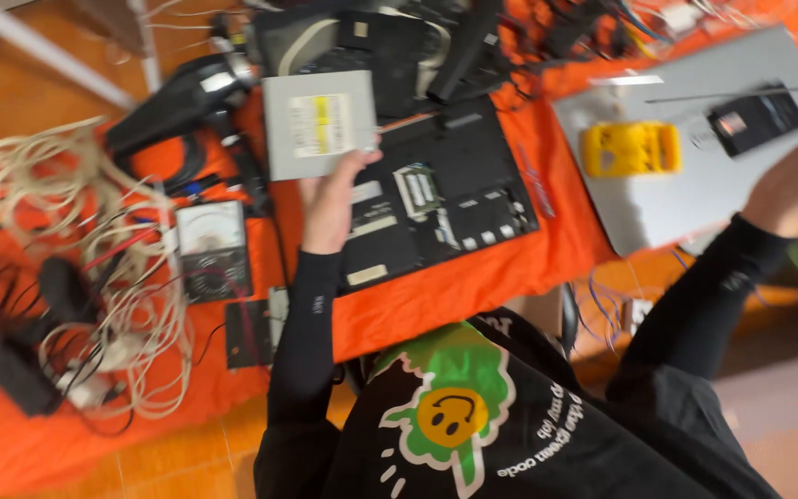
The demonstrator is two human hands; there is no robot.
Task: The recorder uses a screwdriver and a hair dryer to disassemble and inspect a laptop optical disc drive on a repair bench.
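Black-sleeved left hand point(330, 205) grasps grey optical drive point(318, 123) over opened laptop's point(441, 199) left edge; right hand's grip out of view

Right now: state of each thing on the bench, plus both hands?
Optical drive: out of the laptop, held at its edge by the left hand.
Laptop base: upside down, covers off, bays exposed.
Grey lid: detached, lying flat.
Yellow meter: resting on the lid.
Analog meter: flat, face up.
White cables: loose, tangled.
Right hand: out of frame; only the forearm shows.
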